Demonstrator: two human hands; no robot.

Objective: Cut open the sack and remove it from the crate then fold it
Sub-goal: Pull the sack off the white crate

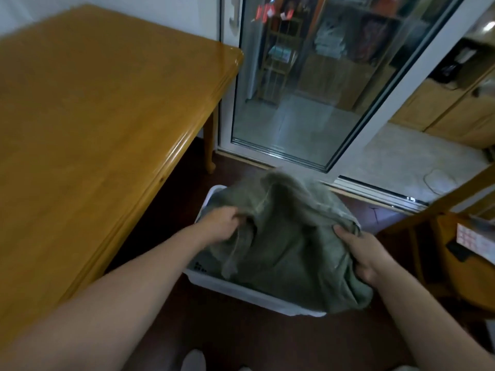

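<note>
A crumpled grey-green sack (289, 236) lies bunched over a white plastic crate (257, 295) on the dark floor and hides most of the crate's inside. My left hand (222, 226) grips a fold of the sack at its left side. My right hand (364, 255) clutches the sack's right edge, thumb on top. The sack's top looks blurred. Its lower right corner hangs over the crate's near rim.
A large wooden table (93, 124) fills the left, its edge close to my left arm. A glass sliding door (308, 89) stands behind the crate. A wooden chair or stand (442, 250) with a small calendar is at the right. A shoe toe (192, 360) shows below.
</note>
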